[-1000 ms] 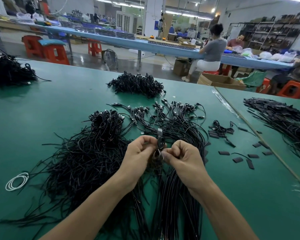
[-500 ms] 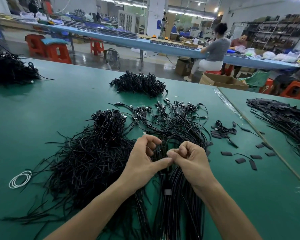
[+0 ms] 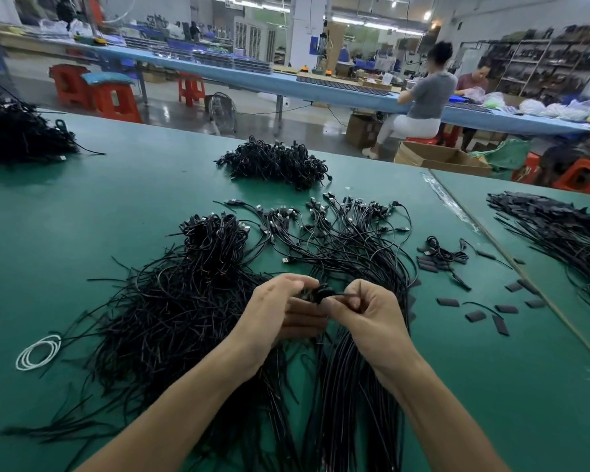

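Coiled cable (image 3: 315, 294): sitting just below the centre of the frame, raised above the worktop (image 3: 116, 199), a small black bundle caught between the two hands.
Left hand (image 3: 276, 311): gripping the coil from the left, thumb lying over the top and fingers curling in beneath it.
Right hand (image 3: 367, 313): pinching a thin black tail of the coil between thumb and forefinger, the other fingers folding into the palm.
Straight cable bundle (image 3: 348, 386): running under both wrists towards the lower edge of the frame.
Tangled pile (image 3: 171, 311): spreading left of the left hand, loose black ends sticking out all round.
White ring (image 3: 38, 352): lying flat at the left edge, just beside the tangled pile's strays.
Black sleeve pieces (image 3: 476, 315): lying scattered to the right of the right hand, well apart from each other.
Plugged cables (image 3: 338, 229): fanning out beyond the hands, connectors pointing away.
Far heap (image 3: 276, 161): sitting above centre, apart from the fan.
Corner heap (image 3: 17, 131): filling the upper left.
Seated person (image 3: 426, 97): sitting at a blue bench, upper right, back turned to the camera.
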The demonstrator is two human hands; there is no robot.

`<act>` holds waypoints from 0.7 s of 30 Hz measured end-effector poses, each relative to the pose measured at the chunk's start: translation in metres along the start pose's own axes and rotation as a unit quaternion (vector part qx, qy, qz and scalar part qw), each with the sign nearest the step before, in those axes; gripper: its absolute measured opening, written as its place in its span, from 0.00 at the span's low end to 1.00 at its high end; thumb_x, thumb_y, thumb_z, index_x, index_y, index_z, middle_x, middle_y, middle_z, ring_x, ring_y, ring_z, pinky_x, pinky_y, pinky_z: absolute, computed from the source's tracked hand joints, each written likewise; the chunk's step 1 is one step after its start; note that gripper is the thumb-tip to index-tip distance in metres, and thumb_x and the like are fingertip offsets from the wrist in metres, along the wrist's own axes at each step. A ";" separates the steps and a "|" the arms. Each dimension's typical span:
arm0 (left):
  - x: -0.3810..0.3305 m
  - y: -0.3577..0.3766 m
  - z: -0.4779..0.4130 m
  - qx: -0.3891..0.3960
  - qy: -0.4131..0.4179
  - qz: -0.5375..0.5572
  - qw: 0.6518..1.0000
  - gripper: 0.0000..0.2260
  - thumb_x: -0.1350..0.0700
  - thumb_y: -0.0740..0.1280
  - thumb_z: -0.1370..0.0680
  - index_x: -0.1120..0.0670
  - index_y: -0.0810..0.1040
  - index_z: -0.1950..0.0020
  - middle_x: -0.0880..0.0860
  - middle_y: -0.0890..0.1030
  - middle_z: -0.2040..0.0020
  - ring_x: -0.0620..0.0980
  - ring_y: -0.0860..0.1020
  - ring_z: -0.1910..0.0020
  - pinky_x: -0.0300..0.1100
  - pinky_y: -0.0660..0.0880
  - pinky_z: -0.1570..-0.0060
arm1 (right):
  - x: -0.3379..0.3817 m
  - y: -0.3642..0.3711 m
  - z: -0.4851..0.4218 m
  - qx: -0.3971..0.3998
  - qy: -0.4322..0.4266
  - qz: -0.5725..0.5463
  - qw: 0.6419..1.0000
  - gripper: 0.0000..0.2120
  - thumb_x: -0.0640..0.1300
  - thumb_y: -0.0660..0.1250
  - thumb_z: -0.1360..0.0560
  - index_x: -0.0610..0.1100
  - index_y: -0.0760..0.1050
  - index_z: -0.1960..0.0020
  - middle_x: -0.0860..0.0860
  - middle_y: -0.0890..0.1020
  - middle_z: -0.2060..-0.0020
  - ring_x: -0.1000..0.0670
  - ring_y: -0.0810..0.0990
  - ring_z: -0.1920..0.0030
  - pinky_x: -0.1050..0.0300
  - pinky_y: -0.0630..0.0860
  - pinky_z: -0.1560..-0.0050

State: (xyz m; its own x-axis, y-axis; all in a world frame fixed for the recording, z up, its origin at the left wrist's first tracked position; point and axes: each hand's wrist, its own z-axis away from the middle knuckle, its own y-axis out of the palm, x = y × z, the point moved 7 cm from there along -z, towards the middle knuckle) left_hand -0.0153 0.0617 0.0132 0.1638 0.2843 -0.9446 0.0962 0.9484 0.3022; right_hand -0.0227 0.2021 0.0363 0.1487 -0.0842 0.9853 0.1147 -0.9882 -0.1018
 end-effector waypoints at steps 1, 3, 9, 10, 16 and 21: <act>-0.001 -0.001 -0.001 -0.007 0.009 -0.012 1.000 0.10 0.50 0.65 0.19 0.55 0.81 0.47 0.59 0.86 0.57 0.58 0.85 0.58 0.46 0.82 0.61 | -0.003 0.002 0.000 0.009 0.005 0.003 1.000 0.21 0.27 0.69 0.26 0.45 0.63 0.66 0.52 0.75 0.71 0.57 0.74 0.67 0.68 0.73 0.63; -0.002 -0.005 -0.002 -0.018 0.018 -0.039 0.999 0.11 0.48 0.74 0.27 0.53 0.81 0.51 0.56 0.85 0.60 0.55 0.85 0.61 0.44 0.81 0.64 | -0.010 0.006 -0.001 0.030 0.019 -0.005 0.999 0.21 0.24 0.66 0.25 0.44 0.62 0.66 0.47 0.75 0.69 0.57 0.75 0.67 0.68 0.74 0.64; -0.006 -0.015 -0.009 0.049 0.014 -0.145 0.988 0.11 0.65 0.77 0.29 0.52 0.81 0.52 0.56 0.86 0.60 0.48 0.81 0.64 0.38 0.78 0.64 | -0.031 0.010 0.000 0.065 0.060 -0.015 0.996 0.17 0.30 0.72 0.27 0.44 0.68 0.64 0.48 0.80 0.68 0.55 0.81 0.64 0.64 0.78 0.59; -0.006 -0.016 -0.011 0.055 0.017 -0.157 0.986 0.12 0.67 0.76 0.29 0.52 0.80 0.54 0.55 0.86 0.61 0.48 0.82 0.64 0.37 0.77 0.62 | -0.033 0.010 -0.001 0.063 0.067 -0.020 0.996 0.16 0.31 0.74 0.28 0.44 0.69 0.64 0.46 0.81 0.66 0.53 0.82 0.62 0.63 0.79 0.57; -0.033 -0.060 -0.041 -0.071 0.093 -0.267 0.957 0.09 0.68 0.70 0.24 0.55 0.76 0.52 0.53 0.86 0.55 0.46 0.85 0.54 0.35 0.79 0.56 | -0.055 0.000 -0.025 0.030 0.113 0.205 0.972 0.04 0.44 0.69 0.22 0.48 0.77 0.47 0.49 0.84 0.54 0.54 0.81 0.54 0.60 0.75 0.54; -0.070 -0.103 -0.069 -0.245 0.194 -0.416 0.854 0.07 0.64 0.69 0.22 0.52 0.78 0.52 0.47 0.82 0.55 0.39 0.79 0.61 0.25 0.71 0.66 | -0.074 0.022 -0.049 0.100 0.105 0.387 0.911 0.19 0.44 0.61 0.18 0.54 0.70 0.28 0.45 0.70 0.31 0.45 0.68 0.30 0.52 0.65 0.29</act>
State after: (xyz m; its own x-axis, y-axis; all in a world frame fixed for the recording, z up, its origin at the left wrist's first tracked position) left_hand -0.1043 -0.0461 0.0393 -0.1073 -0.5819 -0.8061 -0.4172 0.7623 -0.4948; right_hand -0.0798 0.1805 -0.0324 0.0729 -0.7892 0.6098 0.2349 -0.5806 -0.7795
